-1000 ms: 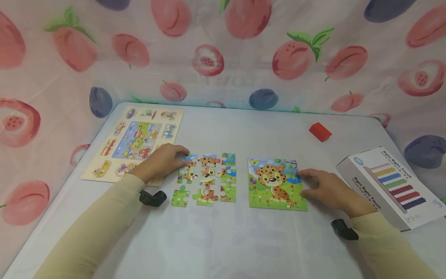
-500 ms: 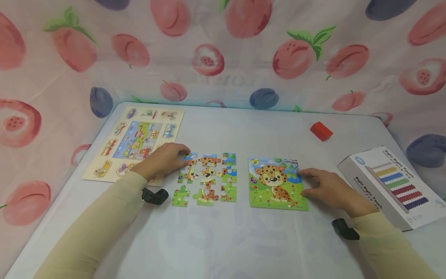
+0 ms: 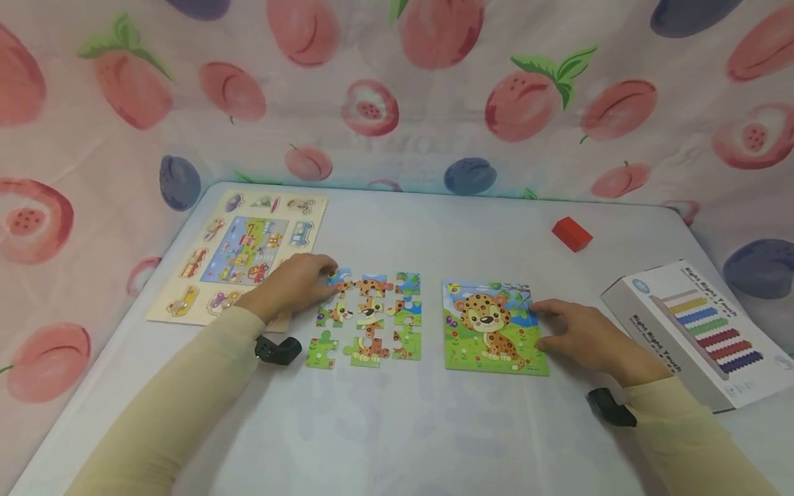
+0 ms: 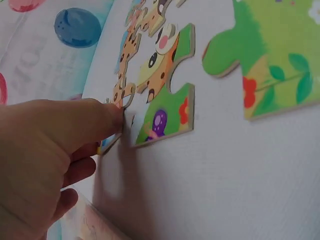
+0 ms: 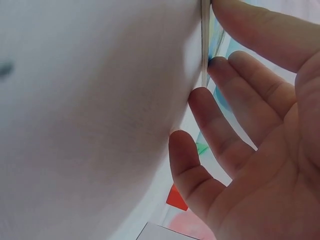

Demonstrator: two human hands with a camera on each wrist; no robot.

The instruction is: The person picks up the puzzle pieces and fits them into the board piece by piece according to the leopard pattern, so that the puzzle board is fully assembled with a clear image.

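My left hand [image 3: 296, 284] pinches the top-left jigsaw piece [image 3: 340, 277] of a spotted leopard-cub puzzle. In the left wrist view, thumb and forefinger hold the piece's edge, and the hand [image 4: 45, 145] covers part of it. Several other jigsaw pieces lie spaced out in rows, among them a green corner piece [image 3: 321, 351] and a cub-face piece [image 3: 370, 312]. To their right is a square leopard picture board [image 3: 493, 331]. My right hand [image 3: 579, 335] touches its right edge with loosely extended fingers; the right wrist view shows thumb and fingertips [image 5: 200, 97] spread along that edge.
A wooden vehicle puzzle board [image 3: 245, 248] lies at the back left, partly under my left forearm. Beyond the right hand are a red block [image 3: 572, 234] and a white box [image 3: 701, 331] with coloured bars printed on it. A fruit-patterned cloth hangs behind the white table [image 3: 397, 427].
The top-left jigsaw piece has shifted slightly away from the piece below it, with my left fingers on it. My right hand and the picture board stay in place.
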